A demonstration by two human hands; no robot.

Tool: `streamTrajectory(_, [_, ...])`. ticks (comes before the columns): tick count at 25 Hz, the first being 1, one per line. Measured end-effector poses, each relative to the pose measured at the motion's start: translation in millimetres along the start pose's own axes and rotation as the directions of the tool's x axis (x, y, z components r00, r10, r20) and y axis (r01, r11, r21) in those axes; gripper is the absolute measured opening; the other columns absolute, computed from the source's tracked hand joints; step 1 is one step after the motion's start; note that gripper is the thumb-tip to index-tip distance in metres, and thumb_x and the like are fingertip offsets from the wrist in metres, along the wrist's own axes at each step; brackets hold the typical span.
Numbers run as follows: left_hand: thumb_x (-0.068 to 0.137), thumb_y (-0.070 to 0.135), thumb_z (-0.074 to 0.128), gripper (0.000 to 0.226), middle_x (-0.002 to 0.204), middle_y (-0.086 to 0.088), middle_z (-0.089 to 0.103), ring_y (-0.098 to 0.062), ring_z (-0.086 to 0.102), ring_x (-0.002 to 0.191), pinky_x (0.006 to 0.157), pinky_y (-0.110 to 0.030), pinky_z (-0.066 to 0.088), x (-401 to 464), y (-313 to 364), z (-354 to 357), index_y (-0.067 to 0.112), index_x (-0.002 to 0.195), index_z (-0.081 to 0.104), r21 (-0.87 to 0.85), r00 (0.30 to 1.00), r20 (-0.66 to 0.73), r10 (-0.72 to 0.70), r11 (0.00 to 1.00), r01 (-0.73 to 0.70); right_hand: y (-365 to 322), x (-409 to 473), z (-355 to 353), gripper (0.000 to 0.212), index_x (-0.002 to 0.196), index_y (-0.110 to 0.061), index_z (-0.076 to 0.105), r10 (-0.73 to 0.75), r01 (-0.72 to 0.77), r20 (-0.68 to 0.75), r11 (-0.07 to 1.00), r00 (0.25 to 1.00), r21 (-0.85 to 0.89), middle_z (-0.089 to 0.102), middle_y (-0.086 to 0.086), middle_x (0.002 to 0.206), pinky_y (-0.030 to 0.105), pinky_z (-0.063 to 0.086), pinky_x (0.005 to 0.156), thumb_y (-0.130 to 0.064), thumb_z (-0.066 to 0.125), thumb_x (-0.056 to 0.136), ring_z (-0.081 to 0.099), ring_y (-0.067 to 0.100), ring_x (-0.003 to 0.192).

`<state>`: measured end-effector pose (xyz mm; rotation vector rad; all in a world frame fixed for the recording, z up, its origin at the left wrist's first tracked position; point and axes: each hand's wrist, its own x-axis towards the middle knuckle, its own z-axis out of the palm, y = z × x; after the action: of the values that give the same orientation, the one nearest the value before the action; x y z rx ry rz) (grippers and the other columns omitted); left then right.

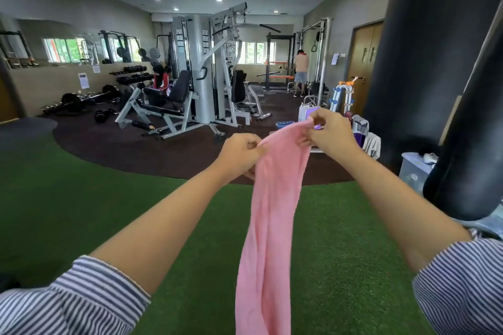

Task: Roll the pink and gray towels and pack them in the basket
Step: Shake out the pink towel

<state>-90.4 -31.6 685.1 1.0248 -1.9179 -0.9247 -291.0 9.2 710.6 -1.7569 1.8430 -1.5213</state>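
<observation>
Left hand [239, 153]: fingers [251, 145] curled, pinching the top edge of the pink towel [272, 212]. Right hand [330, 134]: fingers [315, 119] also curled, clamped on the same edge, a bit higher and further out than the left. Both arms stretched forward, striped sleeves [81, 296] pushed up to the elbows.

I see the towel held up in the air between the two hands, bunched lengthwise, hanging straight down and running out of the bottom of the view. Not rolled. It hangs over green artificial turf [81, 198].

Gray towel and basket: I can't pick them out here.

Further out: dark rubber flooring [136, 149] past the turf, a multi-station weight machine [206, 68] mid-room, dumbbell rack [133, 75] and a barbell [87, 96] by the left wall. Black punching bag [435, 62] close on the right, clear plastic bin [415, 171] beside it. A person in shorts [300, 71] stands at the far cable station, back turned.
</observation>
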Motion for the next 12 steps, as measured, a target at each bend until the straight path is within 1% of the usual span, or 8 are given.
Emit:
streamTrajectory(2, [0.094,0.011,0.056,0.013,0.084,-0.021,0.069,-0.027,0.069,0.059,0.055,-0.041,0.059,9,16,10,0.002,0.088,0.064,-0.172,0.984,-0.141,-0.106,0.982,0.081,5,-10,7,0.024,0.094,-0.015,0.053,-0.024,0.023,-0.023,0.999,0.999,-0.039,0.058,0.004,0.101,0.043,0.057,0.072,-0.005,0.064,0.075,0.065,0.026,0.083])
streamTrajectory(3, [0.094,0.009,0.055,0.011,0.086,-0.02,0.068,-0.028,0.07,0.062,0.059,-0.044,0.06,13,23,14,0.003,0.088,0.063,-0.259,0.963,-0.213,-0.168,0.96,0.11,7,-20,14,0.023,0.092,-0.017,0.052,-0.072,0.071,-0.041,0.997,0.997,-0.033,0.055,0.0,0.099,0.042,0.056,0.07,-0.015,0.067,0.075,0.063,0.024,0.084])
streamTrajectory(4, [0.093,0.008,0.055,0.009,0.088,-0.018,0.067,-0.027,0.071,0.065,0.063,-0.044,0.06,17,29,16,0.004,0.089,0.061,-0.323,0.935,-0.286,-0.208,0.94,0.11,7,-33,23,0.022,0.09,-0.018,0.052,-0.13,0.129,-0.073,0.992,0.989,-0.012,0.053,-0.002,0.096,0.039,0.055,0.069,-0.025,0.067,0.075,0.061,0.021,0.083])
streamTrajectory(6, [0.093,0.003,0.053,0.007,0.092,-0.012,0.062,-0.026,0.07,0.069,0.062,-0.042,0.06,19,44,17,0.009,0.096,0.054,-0.411,0.892,-0.407,-0.197,0.911,0.014,10,-58,43,0.028,0.088,-0.016,0.053,-0.164,0.165,-0.09,0.986,0.982,0.002,0.05,-0.002,0.092,0.027,0.053,0.066,-0.036,0.067,0.076,0.056,0.013,0.078])
streamTrajectory(8, [0.093,-0.003,0.05,0.024,0.091,-0.006,0.058,-0.022,0.069,0.069,0.056,-0.036,0.059,18,58,15,0.02,0.1,0.052,-0.453,0.871,-0.475,-0.128,0.884,-0.118,25,-76,66,0.024,0.084,-0.012,0.053,-0.076,0.079,0.031,0.989,0.997,-0.128,0.051,-0.001,0.085,0.027,0.045,0.06,-0.031,0.066,0.076,0.051,0.013,0.071])
streamTrajectory(9, [0.094,-0.003,0.05,0.026,0.091,-0.004,0.06,-0.02,0.068,0.071,0.056,-0.034,0.059,16,63,12,0.023,0.098,0.056,-0.443,0.864,-0.495,-0.094,0.882,-0.158,35,-82,75,0.019,0.077,-0.011,0.05,0.004,0.012,0.089,0.982,0.996,-0.187,0.051,0.001,0.077,0.027,0.04,0.057,-0.025,0.063,0.079,0.049,0.014,0.065])
streamTrajectory(10, [0.094,-0.001,0.051,0.028,0.091,-0.002,0.063,-0.019,0.068,0.074,0.059,-0.035,0.06,16,64,8,0.024,0.093,0.062,-0.41,0.855,-0.513,-0.072,0.896,-0.17,48,-86,80,0.019,0.07,-0.012,0.046,0.088,-0.061,0.115,0.975,0.99,-0.215,0.049,0.002,0.07,0.025,0.036,0.054,-0.021,0.057,0.083,0.047,0.014,0.059])
streamTrajectory(12, [0.094,-0.001,0.048,0.03,0.083,0.007,0.06,-0.017,0.065,0.075,0.068,-0.037,0.06,15,56,-4,0.021,0.093,0.068,-0.328,0.83,-0.555,-0.058,0.932,-0.154,68,-87,75,0.024,0.064,-0.014,0.042,0.207,-0.181,0.072,0.945,0.976,-0.271,0.05,0.004,0.065,0.025,0.035,0.05,-0.013,0.048,0.087,0.048,0.018,0.056])
